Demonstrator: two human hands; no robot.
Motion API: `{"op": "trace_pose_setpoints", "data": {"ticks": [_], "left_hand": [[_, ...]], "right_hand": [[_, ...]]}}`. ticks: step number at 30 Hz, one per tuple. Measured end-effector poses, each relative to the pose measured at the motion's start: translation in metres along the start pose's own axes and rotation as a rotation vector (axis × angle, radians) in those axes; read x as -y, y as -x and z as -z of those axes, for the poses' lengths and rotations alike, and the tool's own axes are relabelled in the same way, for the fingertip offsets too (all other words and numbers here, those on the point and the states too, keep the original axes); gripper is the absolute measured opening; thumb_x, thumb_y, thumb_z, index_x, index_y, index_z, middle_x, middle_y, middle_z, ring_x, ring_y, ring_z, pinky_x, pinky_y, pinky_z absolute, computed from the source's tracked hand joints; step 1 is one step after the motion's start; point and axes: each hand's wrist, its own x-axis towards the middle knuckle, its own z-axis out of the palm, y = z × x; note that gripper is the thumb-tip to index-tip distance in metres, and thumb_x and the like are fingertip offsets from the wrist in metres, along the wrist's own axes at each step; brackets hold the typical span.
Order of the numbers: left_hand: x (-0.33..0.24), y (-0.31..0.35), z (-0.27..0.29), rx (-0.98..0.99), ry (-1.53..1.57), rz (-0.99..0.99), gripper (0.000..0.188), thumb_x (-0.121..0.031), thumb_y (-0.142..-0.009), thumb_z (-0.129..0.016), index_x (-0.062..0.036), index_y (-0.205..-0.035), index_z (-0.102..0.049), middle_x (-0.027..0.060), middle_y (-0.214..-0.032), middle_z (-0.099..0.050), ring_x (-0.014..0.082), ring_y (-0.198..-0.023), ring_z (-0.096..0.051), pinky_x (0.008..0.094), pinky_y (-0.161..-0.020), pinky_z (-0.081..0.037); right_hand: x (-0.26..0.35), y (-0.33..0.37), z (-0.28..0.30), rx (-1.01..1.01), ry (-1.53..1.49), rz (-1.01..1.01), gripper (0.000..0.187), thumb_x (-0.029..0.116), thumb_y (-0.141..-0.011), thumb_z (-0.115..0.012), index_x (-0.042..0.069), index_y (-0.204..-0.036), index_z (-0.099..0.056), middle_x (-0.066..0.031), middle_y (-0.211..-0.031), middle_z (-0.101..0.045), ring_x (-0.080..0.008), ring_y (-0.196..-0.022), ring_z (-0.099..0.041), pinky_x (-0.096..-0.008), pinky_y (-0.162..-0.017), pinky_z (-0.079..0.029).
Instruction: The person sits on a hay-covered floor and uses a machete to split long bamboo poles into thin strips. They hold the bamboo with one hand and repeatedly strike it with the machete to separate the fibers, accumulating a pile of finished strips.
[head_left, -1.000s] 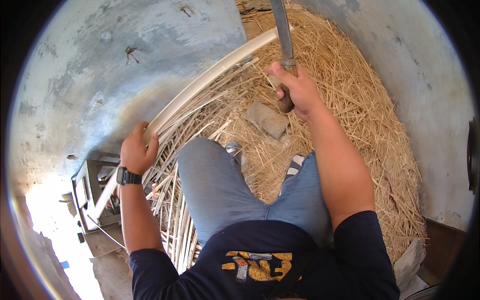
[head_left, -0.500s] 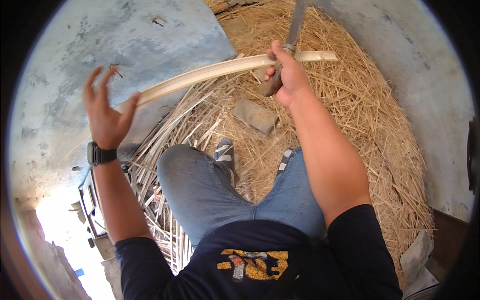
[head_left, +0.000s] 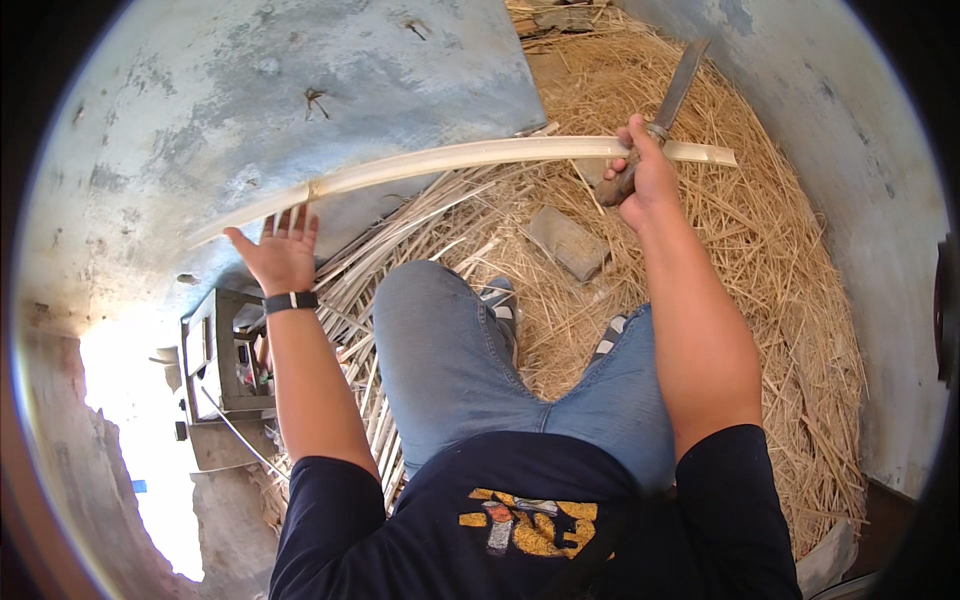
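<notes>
A grey block [head_left: 568,243] lies on loose straw [head_left: 760,300], which spreads around it on the floor. Beyond the block, a long pale strip [head_left: 430,160] runs crosswise above the straw, its left end well to the left of the block and its right end past it on the right. The right grip [head_left: 655,185], beyond the block and to its right, is closed around the wooden handle of a knife [head_left: 683,90], whose blade points away from the block, up and to the right. The strip passes at the curled fingers by the handle; whether they pinch it too, I cannot tell. The left grip [head_left: 285,262], well to the left of the block, is spread with the palm up and the fingertips at the strip's lower edge; whether they touch it is unclear. A dark band [head_left: 292,301] circles that wrist. Between the left grip and the block, a heap of thin sticks [head_left: 365,245] lies along the wall [head_left: 200,120]. Two knees in blue jeans [head_left: 435,310] are bent on the near side of the block, with striped shoes [head_left: 503,305] just beside them
</notes>
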Motion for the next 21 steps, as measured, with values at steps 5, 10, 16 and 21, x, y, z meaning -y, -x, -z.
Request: {"op": "trace_pose_setpoints", "data": {"ticks": [5, 10, 16, 21], "left_hand": [[-0.051, -0.031, -0.002, -0.094, 0.247, -0.398, 0.09, -0.084, -0.094, -0.02, -0.0063, -0.134, -0.042, 0.0164, -0.119, -0.051, 0.0306, -0.1, -0.058, 0.0495, -0.089, -0.052], [-0.119, -0.014, -0.037, -0.004, 0.268, -0.62, 0.077, -0.082, -0.096, -0.012, -0.0143, -0.083, -0.047, -0.0024, -0.061, -0.032, 0.0123, -0.051, -0.033, 0.0284, -0.048, -0.034], [-0.143, -0.008, -0.072, 0.29, 0.06, -0.748, 0.077, -0.088, -0.089, -0.02, -0.0142, -0.087, -0.044, -0.0009, -0.062, -0.031, 0.0133, -0.049, -0.028, 0.0287, -0.047, -0.025], [-0.08, 0.018, -0.139, 0.233, -0.153, -0.782, 0.083, -0.091, -0.086, -0.021, -0.0107, -0.089, -0.043, 0.0012, -0.062, -0.031, 0.0154, -0.05, -0.028, 0.0293, -0.049, -0.024]], "right_hand": [[-0.001, -0.009, 0.0, 0.053, 0.061, -0.085, 0.048, 0.04, -0.091, -0.079, 0.007, -0.118, -0.056, -0.0046, -0.099, -0.057, -0.0139, -0.068, -0.052, -0.0316, -0.06, -0.047], [0.004, -0.009, 0.004, -0.047, 0.477, -0.094, 0.051, 0.04, -0.092, -0.077, 0.004, -0.121, -0.056, -0.0095, -0.103, -0.061, -0.0168, -0.074, -0.06, -0.0334, -0.059, -0.049], [-0.002, -0.029, 0.024, -0.165, 0.68, 0.078, 0.054, 0.044, -0.092, -0.075, 0.0, -0.118, -0.057, -0.0122, -0.095, -0.065, -0.0206, -0.078, -0.063, -0.0359, -0.062, -0.051], [0.007, -0.017, 0.014, -0.124, 0.927, 0.184, 0.045, 0.046, -0.092, -0.075, 0.003, -0.096, -0.063, -0.0051, -0.083, -0.063, -0.0121, -0.068, -0.058, -0.03, -0.061, -0.049]]}}
